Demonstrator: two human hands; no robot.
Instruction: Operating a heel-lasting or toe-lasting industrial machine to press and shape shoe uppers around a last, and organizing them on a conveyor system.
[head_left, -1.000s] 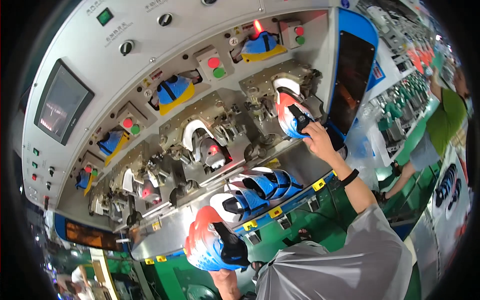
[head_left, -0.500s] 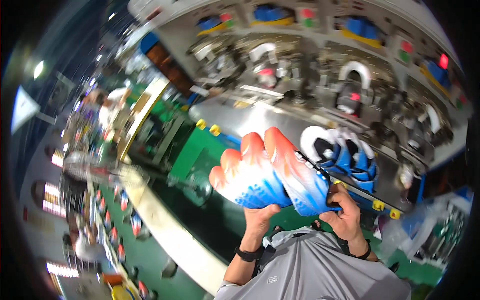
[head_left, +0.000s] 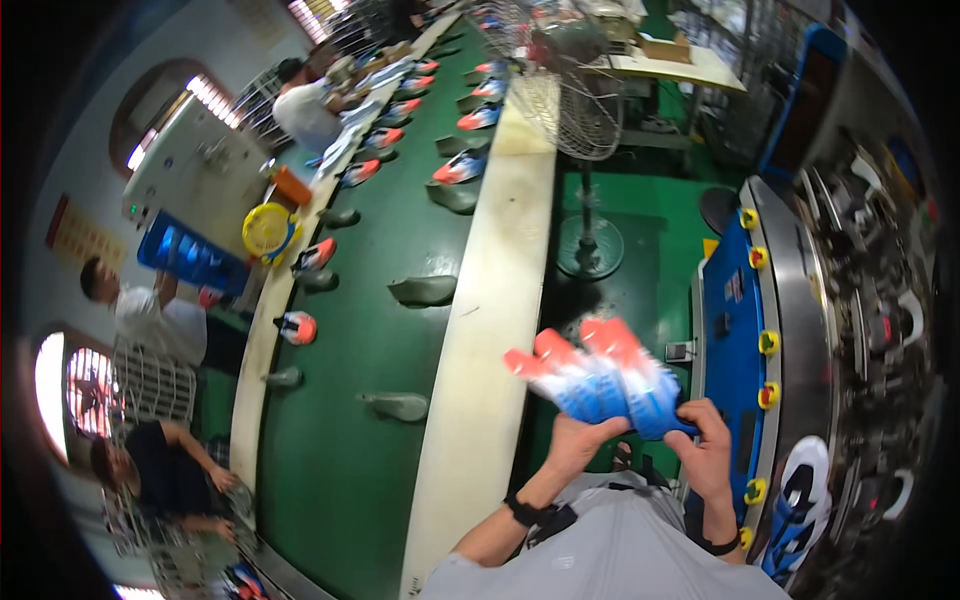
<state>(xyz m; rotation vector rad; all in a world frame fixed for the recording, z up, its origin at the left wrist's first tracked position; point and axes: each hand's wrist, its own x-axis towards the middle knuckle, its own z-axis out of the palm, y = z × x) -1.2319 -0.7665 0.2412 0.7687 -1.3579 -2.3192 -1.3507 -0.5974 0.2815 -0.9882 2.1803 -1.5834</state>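
A bunch of several shoe uppers (head_left: 610,385), orange at the toes, white in the middle and blue toward the heel, is held in front of my body. My left hand (head_left: 582,446) grips the bunch from below, its thumb along the blue part. At the heel end, my right hand (head_left: 703,440) pinches the nearest upper between thumb and bent fingers. The toes point up and away to the left. To the right of my right arm, a blue, white and black shoe upper (head_left: 802,495) lies on the machine's metal ledge.
At left runs a green conveyor belt (head_left: 350,460) with shoes and grey-green shoe lasts (head_left: 425,290), edged by a pale ledge (head_left: 470,430). A standing fan (head_left: 587,240) is ahead. A blue-fronted machine (head_left: 735,300) with yellow-ringed buttons stands right. Co-workers (head_left: 165,325) are across the belt.
My view has swung left, bringing the conveyor belt to the middle and the machine to the right edge. Both hands keep hold of the shoe uppers.
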